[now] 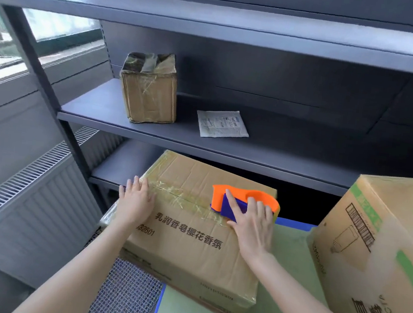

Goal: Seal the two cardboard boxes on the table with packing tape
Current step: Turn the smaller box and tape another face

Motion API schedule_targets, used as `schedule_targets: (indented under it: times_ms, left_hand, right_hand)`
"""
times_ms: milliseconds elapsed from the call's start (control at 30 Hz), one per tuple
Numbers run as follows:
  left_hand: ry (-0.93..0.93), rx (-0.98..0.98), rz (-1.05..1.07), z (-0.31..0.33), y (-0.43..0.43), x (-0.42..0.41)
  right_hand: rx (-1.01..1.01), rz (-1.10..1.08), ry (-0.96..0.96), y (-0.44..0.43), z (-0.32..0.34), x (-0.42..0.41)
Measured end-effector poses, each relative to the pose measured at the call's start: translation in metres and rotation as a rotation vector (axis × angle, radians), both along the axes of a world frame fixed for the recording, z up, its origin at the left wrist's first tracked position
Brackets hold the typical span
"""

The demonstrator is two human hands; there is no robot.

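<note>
The low cardboard box (190, 235) lies on the green table (287, 270) in front of the shelves (253, 149), its long axis running left to right and its right end angled a little toward the person. A glossy strip of tape follows the top seam along that axis. The left hand (136, 201) lies flat on the box's left end, fingers straight, pressing the tape. The right hand (251, 224) grips the orange and blue tape dispenser (244, 202), which sits on the seam near the right end, lengthwise along it, rounded end to the right. The taller second box (383, 256) stands at the table's right side, apart from the first.
</note>
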State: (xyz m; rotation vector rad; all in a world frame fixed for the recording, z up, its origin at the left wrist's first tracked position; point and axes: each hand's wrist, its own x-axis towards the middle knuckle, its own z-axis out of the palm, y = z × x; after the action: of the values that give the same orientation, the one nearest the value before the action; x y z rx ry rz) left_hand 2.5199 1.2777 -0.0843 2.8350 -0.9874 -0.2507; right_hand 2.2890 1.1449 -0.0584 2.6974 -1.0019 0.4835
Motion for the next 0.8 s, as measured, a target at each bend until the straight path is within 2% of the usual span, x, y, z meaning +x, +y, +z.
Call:
schedule_targets:
  times_ms: [200,333,567,800]
  left_hand:
    - [0.067,-0.012,0.028,-0.006,0.002,0.017]
    - [0.043,-0.047,0.069,-0.006,0.004,0.009]
    - [-0.042,0.105,0.171,-0.004,0.014,-0.029]
    - [-0.163,0.224,0.16,-0.003,0.052,-0.08]
  right_hand:
    - [-0.026,-0.049,0.001,0.008,-0.014,0.002]
    - [0.007,-0.053,-0.04,0.016,-0.02,0.002]
    - [0.027,-0.056,-0.09,0.019,-0.021,-0.001]
    - [0.162,0.13,-0.025,0.054,-0.026,-0.007]
